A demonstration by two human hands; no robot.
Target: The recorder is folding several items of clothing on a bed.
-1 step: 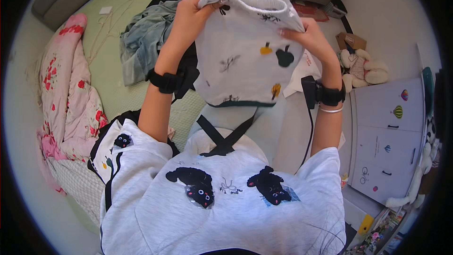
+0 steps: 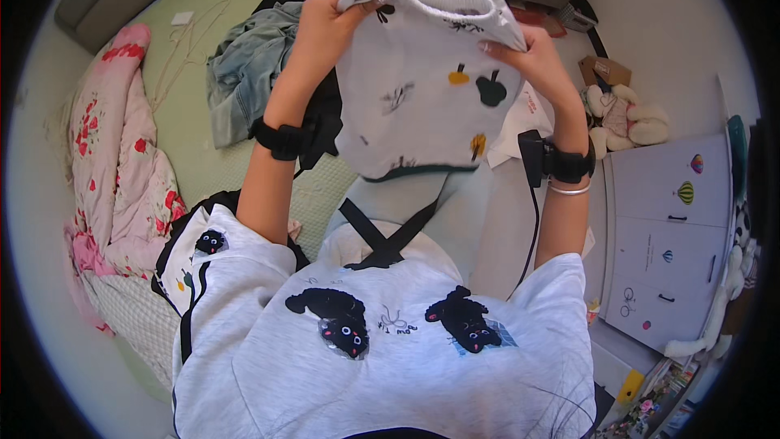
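Note:
A pair of white shorts (image 2: 426, 106) hangs from both my hands, its gathered elastic waistband up and a dark green hem at the bottom. Small yellow and dark green fruit prints dot the cloth. My left hand (image 2: 329, 28) pinches the waistband's left end, thumb on the near side. At the right end, my right hand (image 2: 530, 61) grips the cloth just below the band, with its thumb in front. The waist opening gapes a little between the two hands. Fingers behind the fabric are hidden.
Blue jeans (image 2: 252, 65) and dark clothes lie on the green bed (image 2: 191, 0). A pink floral quilt (image 2: 122, 162) is at the left. Another printed white garment (image 2: 180, 276) rests by my left elbow. A white cabinet (image 2: 650, 236) and plush toys (image 2: 630, 118) stand right.
Both hands have risen slightly, lifting the shorts. Their lower hem has swung up and away from me a little.

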